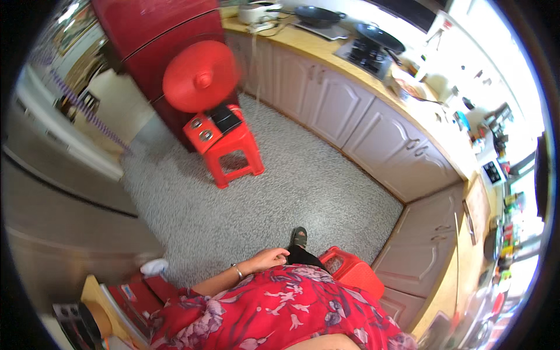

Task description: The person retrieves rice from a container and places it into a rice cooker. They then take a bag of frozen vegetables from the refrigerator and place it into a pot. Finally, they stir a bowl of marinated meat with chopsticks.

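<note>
My left hand [267, 260], with a silver bracelet at its wrist, hangs in front of the floral red garment. Its fingers are loosely curled and nothing is seen in them. My right hand is out of view; only part of a bare arm [321, 342] shows at the bottom edge. Ahead on the grey floor, a red plastic stool [238, 148] carries a red electric fan heater or similar round appliance [202, 79] with two knobs and a black part on its base. Another red stool [356, 273] is beside me at the right.
Pale cabinets [337, 109] under a wooden counter run along the back and right. A wok [379, 37] rests on the gas stove [365, 57], and a second pan [318, 15] is farther left. A cutting board [477, 201] lies at right. A steel refrigerator [65, 210] stands at left.
</note>
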`<state>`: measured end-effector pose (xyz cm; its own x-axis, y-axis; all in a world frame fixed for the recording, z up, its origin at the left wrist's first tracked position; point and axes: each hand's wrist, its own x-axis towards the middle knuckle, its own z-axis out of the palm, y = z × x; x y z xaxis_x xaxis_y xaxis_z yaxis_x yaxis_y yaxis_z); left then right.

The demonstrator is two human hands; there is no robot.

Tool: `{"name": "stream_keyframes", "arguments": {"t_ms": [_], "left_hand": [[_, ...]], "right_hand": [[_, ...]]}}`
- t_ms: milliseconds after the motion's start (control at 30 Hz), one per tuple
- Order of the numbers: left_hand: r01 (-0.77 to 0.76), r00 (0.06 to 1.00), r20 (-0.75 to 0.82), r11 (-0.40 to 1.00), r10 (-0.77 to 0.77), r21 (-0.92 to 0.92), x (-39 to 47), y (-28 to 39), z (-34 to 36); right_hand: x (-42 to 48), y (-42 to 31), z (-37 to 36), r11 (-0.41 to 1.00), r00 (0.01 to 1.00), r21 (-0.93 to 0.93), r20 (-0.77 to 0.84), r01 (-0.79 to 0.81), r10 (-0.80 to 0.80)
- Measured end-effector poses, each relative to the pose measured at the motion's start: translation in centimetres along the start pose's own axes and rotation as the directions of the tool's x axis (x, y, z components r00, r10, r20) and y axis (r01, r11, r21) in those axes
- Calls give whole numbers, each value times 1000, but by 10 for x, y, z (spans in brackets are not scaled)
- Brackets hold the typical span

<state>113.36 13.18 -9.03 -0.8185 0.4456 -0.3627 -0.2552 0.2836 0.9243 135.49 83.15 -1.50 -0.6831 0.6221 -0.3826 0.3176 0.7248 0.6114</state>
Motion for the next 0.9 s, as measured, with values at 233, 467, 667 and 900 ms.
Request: {"name": "stream_keyframes", "arguments": {"t_ms": [233, 467, 667, 900], "left_hand": [[89, 992, 100, 989, -77, -121, 93, 9, -30], [29, 999, -44, 995, -25, 92, 171, 102, -100], [42, 990, -137, 999, -38, 30, 194, 137, -162], [42, 992, -116, 996, -52, -82, 246, 93, -245]], "right_hand": [[22, 34, 20, 997, 995, 39, 83, 59, -62], [95, -116, -104, 825, 890, 451, 131, 339, -437], [158, -273, -258, 616, 773, 644, 61, 453, -632], [200, -398, -380, 493, 694, 722, 26, 485, -720]]}}
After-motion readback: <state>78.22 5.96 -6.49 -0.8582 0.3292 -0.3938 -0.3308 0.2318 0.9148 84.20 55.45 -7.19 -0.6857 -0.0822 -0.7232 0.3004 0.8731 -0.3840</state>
